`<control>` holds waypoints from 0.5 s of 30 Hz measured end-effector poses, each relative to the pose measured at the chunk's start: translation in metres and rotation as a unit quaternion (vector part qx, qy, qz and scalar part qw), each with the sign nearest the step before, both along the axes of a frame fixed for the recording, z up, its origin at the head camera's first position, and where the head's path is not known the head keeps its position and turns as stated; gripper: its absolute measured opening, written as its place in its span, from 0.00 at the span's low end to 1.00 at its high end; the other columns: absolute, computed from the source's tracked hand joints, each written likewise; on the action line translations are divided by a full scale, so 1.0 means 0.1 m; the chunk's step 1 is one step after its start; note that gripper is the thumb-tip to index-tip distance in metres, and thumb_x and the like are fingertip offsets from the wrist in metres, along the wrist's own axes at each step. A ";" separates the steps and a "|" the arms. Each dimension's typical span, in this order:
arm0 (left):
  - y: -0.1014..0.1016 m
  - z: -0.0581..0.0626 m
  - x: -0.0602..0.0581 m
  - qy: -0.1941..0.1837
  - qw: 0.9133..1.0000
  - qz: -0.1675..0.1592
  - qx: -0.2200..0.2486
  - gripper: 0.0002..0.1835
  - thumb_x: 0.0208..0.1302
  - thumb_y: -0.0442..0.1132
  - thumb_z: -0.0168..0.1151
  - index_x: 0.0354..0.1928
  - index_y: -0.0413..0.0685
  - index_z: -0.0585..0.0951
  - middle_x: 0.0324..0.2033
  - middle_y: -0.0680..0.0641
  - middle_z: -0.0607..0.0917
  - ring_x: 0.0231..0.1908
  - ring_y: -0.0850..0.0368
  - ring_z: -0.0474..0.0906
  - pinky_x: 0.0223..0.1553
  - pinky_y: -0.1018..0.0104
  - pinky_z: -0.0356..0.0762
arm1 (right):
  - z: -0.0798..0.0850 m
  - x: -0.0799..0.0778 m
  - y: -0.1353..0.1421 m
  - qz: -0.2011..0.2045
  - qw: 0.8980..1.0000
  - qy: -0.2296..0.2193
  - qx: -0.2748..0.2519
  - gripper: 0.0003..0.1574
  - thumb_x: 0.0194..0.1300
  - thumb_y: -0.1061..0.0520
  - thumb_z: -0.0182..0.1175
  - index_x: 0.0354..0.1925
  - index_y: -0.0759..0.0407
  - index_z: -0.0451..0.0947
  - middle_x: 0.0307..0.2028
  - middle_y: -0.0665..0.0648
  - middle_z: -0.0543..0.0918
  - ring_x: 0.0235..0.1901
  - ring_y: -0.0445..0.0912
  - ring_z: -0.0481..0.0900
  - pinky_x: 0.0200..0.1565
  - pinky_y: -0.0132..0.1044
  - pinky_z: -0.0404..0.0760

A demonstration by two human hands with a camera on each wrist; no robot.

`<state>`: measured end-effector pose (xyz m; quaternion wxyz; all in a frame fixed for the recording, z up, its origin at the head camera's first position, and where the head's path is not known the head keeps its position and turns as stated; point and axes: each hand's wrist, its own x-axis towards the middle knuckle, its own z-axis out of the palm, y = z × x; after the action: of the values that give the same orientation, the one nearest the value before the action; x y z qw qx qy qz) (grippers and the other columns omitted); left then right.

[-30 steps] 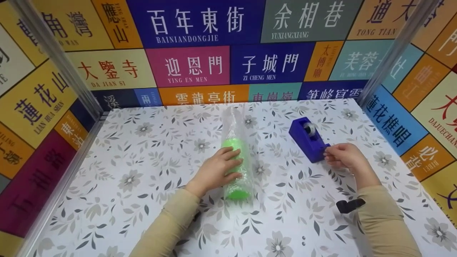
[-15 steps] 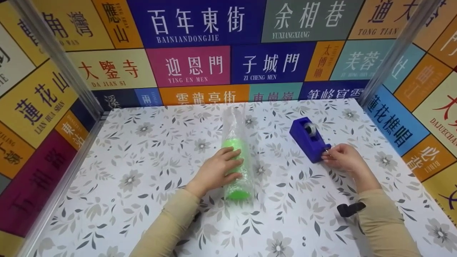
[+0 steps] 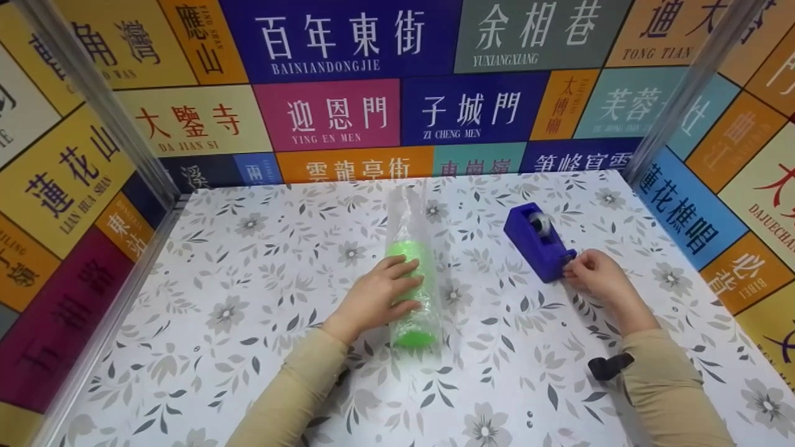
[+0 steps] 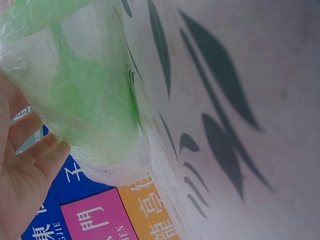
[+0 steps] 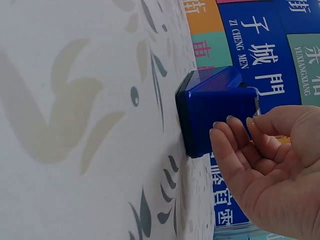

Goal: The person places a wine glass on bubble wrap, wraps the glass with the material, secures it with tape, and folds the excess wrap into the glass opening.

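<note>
A bright green cylinder [image 3: 414,336] wrapped in clear bubble wrap [image 3: 407,214] lies lengthwise mid-table. Its wrap extends past the far end as a flattened tail. My left hand [image 3: 379,292] rests on the cylinder from the left, fingers spread across its top; the left wrist view shows the fingertips against the wrap [image 4: 100,100]. To the right stands a blue tape dispenser [image 3: 534,245] with a roll of clear tape [image 3: 541,225] in it. At the dispenser's cutting end, my right hand [image 3: 596,273] pinches the tape's end between thumb and forefinger; the other fingers curl loosely below.
The table [image 3: 279,261] has a white cover printed with grey leaves and flowers. Behind it and at both sides rise panels [image 3: 335,115] of coloured signs. A black strap piece [image 3: 610,366] sticks out from the right sleeve.
My right hand has shifted slightly at the dispenser's cutting end, its fingers closing in on the tape. The left hand and the wrapped cylinder have stayed put.
</note>
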<state>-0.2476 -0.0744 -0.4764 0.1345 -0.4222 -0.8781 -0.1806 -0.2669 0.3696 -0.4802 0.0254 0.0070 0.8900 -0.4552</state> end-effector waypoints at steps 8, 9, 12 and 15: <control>0.01 -0.01 0.00 0.001 1.000 -0.002 -0.001 0.25 0.65 0.53 0.65 0.58 0.45 0.82 0.66 0.41 0.74 0.68 0.41 0.64 0.68 0.55 0.65 | -0.05 0.01 0.02 0.011 0.996 0.056 0.075 0.12 0.73 0.58 0.53 0.36 0.66 0.70 0.34 0.58 0.75 0.36 0.48 0.70 0.39 0.31 0.69; 0.01 -0.01 0.00 0.000 1.000 -0.002 -0.001 0.25 0.65 0.53 0.65 0.58 0.45 0.82 0.66 0.41 0.74 0.68 0.41 0.64 0.68 0.55 0.65 | -0.06 0.01 0.03 0.016 0.995 0.060 0.080 0.11 0.73 0.58 0.53 0.35 0.66 0.70 0.35 0.59 0.75 0.37 0.48 0.70 0.40 0.31 0.69; 0.00 -0.01 0.00 -0.001 1.000 -0.001 -0.002 0.25 0.66 0.53 0.65 0.58 0.46 0.82 0.66 0.42 0.73 0.68 0.42 0.64 0.68 0.55 0.65 | -0.09 -0.01 0.05 0.027 0.992 0.081 0.095 0.11 0.73 0.59 0.53 0.35 0.66 0.70 0.38 0.62 0.74 0.40 0.52 0.71 0.44 0.35 0.69; 0.00 -0.01 -0.01 -0.002 1.000 0.000 -0.004 0.25 0.66 0.53 0.65 0.59 0.46 0.82 0.66 0.42 0.73 0.68 0.42 0.64 0.67 0.55 0.65 | -0.12 -0.02 0.06 0.029 0.990 0.101 0.095 0.10 0.72 0.61 0.54 0.34 0.67 0.69 0.41 0.65 0.71 0.46 0.57 0.70 0.50 0.45 0.70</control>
<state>-0.2484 -0.0741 -0.4770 0.1315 -0.4222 -0.8790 -0.1783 -0.2687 0.3753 -0.4917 -0.0524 -0.0623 0.9270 -0.3661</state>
